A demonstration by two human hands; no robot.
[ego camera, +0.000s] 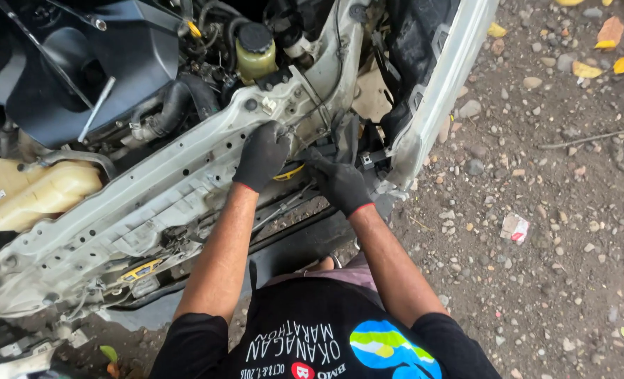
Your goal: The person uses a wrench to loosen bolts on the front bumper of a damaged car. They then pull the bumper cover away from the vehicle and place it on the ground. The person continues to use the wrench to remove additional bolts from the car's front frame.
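Note:
Both my hands wear black gloves and work at the front of an open car engine bay. My left hand [263,154] rests on the white front crossmember [150,203], its fingers curled over the upper edge. My right hand [340,184] reaches just right of it into the gap below the crossmember, fingers pressed against dark brackets and wiring [357,144]. A yellow part [289,173] shows between the two hands. What the fingers grip is hidden.
A yellowish fluid reservoir with a black cap [254,52] stands behind the crossmember. A cream coolant tank [35,193] lies at the left, a dark engine cover [101,63] above it. The white bumper edge [438,91] borders gravel ground [550,231] with leaves and a scrap of litter [514,228].

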